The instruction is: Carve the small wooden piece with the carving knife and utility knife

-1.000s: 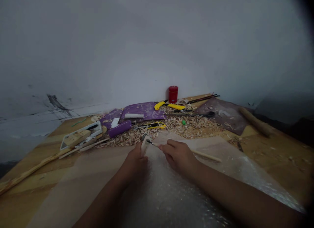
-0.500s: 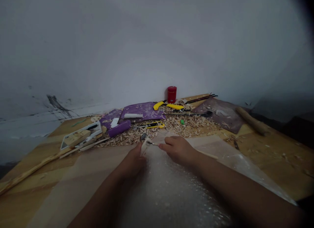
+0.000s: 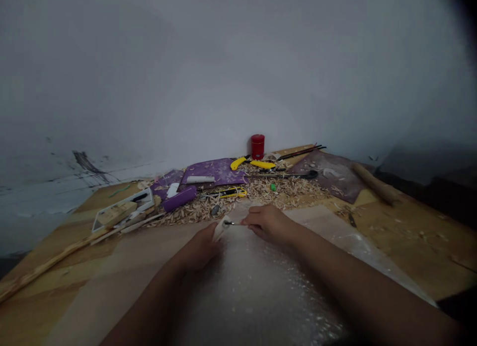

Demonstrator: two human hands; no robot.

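Observation:
My left hand [image 3: 201, 247] is closed round a small pale carved wood piece [image 3: 220, 229], held up over the plastic sheet. Between the fingers of my right hand [image 3: 267, 224] is a thin tool with a metal tip [image 3: 234, 224], pointing left. Its tip meets the pale piece at a small dark spot; whether that end is a blade or a brush is too small to tell. A dark grey stone-like lump [image 3: 215, 210] lies on the shavings just beyond my left hand.
Bubble wrap [image 3: 253, 286] covers the near table [image 3: 402, 232]. Wood shavings [image 3: 290, 189] spread behind it, with a yellow utility knife [image 3: 234, 192], a purple tube [image 3: 179, 199] and a red canister [image 3: 258, 146] by the wall. At left are a white tray [image 3: 97, 222] and long sticks [image 3: 48, 261]; a thick wooden rod [image 3: 372, 183] lies right.
The view has shifted slightly. The tool has turned a little and now lies nearly level, its tip still at the pale piece. Both hands keep their grips.

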